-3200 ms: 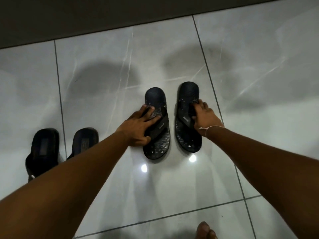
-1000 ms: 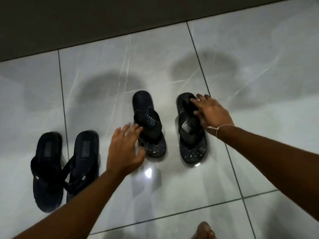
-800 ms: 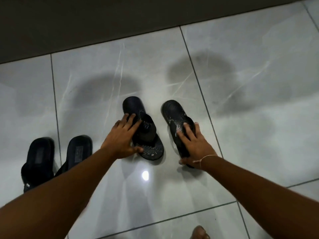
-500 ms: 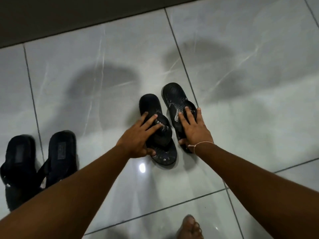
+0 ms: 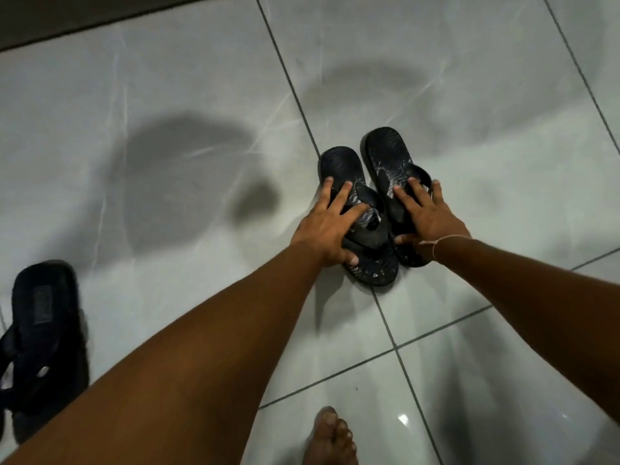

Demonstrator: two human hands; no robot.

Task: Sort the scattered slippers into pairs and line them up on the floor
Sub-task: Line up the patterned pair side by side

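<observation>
Two black patterned flip-flops lie side by side on the pale tiled floor, touching along their inner edges. My left hand (image 5: 327,226) grips the left flip-flop (image 5: 342,166) over its strap, fingers spread on top and thumb under the side. My right hand (image 5: 427,221) holds the right flip-flop (image 5: 385,152) the same way, covering its strap and heel. Both toes point away from me. A third black slipper (image 5: 43,327) with a wide strap lies at the far left edge, apart from my hands.
My bare foot (image 5: 330,437) stands on the tile at the bottom centre. A dark wall base (image 5: 84,11) runs along the top left. Grey grout lines cross the glossy floor (image 5: 167,129), one passing under the flip-flops.
The two flip-flops have been pushed closer until they touch, and both hands stay on them. The view has swung left to right, so the other slippers slid toward the left edge.
</observation>
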